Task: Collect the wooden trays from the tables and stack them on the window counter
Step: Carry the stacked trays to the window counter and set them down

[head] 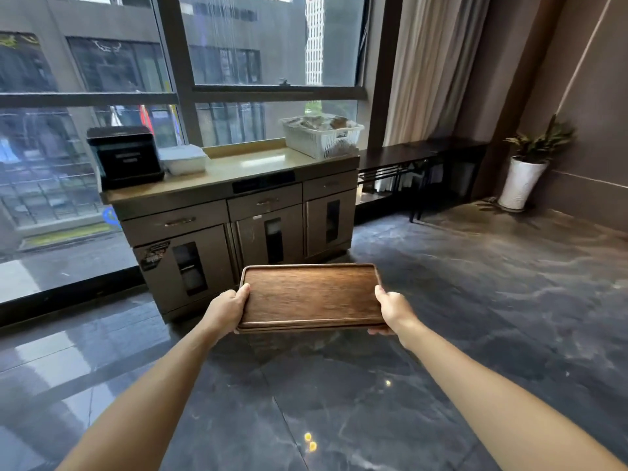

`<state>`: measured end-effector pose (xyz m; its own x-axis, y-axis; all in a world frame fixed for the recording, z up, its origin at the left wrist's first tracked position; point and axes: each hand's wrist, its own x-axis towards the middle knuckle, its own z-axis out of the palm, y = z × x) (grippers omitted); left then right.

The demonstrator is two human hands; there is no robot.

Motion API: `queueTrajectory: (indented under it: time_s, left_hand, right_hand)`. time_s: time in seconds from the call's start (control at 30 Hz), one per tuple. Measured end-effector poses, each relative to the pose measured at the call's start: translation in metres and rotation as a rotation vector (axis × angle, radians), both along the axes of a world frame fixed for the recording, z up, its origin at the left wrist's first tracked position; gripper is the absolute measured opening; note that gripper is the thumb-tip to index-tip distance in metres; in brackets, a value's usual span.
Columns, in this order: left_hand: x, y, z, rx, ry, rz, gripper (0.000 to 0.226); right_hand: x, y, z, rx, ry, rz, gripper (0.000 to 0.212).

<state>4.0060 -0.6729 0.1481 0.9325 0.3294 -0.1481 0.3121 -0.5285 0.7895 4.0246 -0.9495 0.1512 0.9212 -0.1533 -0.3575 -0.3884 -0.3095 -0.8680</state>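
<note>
I hold dark wooden trays (311, 294) level in front of me, above the floor. At their near edge two stacked rims show, so there are at least two trays. My left hand (227, 309) grips the left short edge, thumb on top. My right hand (393, 311) grips the right short edge the same way. The window counter (251, 166), a beige top on a grey cabinet, stands a short way ahead, beyond the trays.
On the counter stand a black appliance (125, 157) at the left, a white lidded box (183, 159) beside it, and a white basket (323, 134) at the right. A dark low bench (418, 154) and a potted plant (525, 171) are to the right. Glossy dark floor lies between me and the cabinet.
</note>
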Motion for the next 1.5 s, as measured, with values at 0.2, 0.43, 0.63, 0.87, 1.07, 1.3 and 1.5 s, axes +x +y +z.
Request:
queueTrajectory:
  time_s: [0.2, 0.43, 0.63, 0.87, 1.07, 1.3, 1.5]
  left_hand:
    - [0.148, 0.022, -0.028, 0.019, 0.054, 0.046, 0.049]
    - [0.350, 0.053, -0.011, -0.009, 0.032, 0.157, 0.048]
    - [0.497, 0.097, 0.005, 0.038, 0.020, 0.211, 0.051]
    - [0.672, 0.179, -0.022, 0.045, 0.053, 0.225, 0.050]
    - [0.831, 0.267, -0.008, -0.006, 0.040, 0.206, 0.042]
    - [0.982, 0.332, 0.016, -0.118, -0.018, 0.265, 0.046]
    - [1.081, 0.384, -0.014, -0.093, 0.075, 0.311, 0.042]
  right_hand:
    - [0.167, 0.026, -0.027, 0.025, 0.037, 0.071, 0.037]
    - [0.401, 0.067, -0.010, 0.048, -0.027, 0.171, 0.036]
    - [0.559, 0.115, -0.001, 0.045, -0.021, 0.226, 0.044]
    - [0.739, 0.197, -0.026, 0.022, -0.023, 0.258, 0.039]
    - [0.910, 0.291, -0.016, -0.015, -0.047, 0.245, 0.040]
    - [1.072, 0.364, 0.004, 0.011, -0.070, 0.280, 0.044]
    - [1.195, 0.420, -0.019, -0.081, -0.076, 0.357, 0.037]
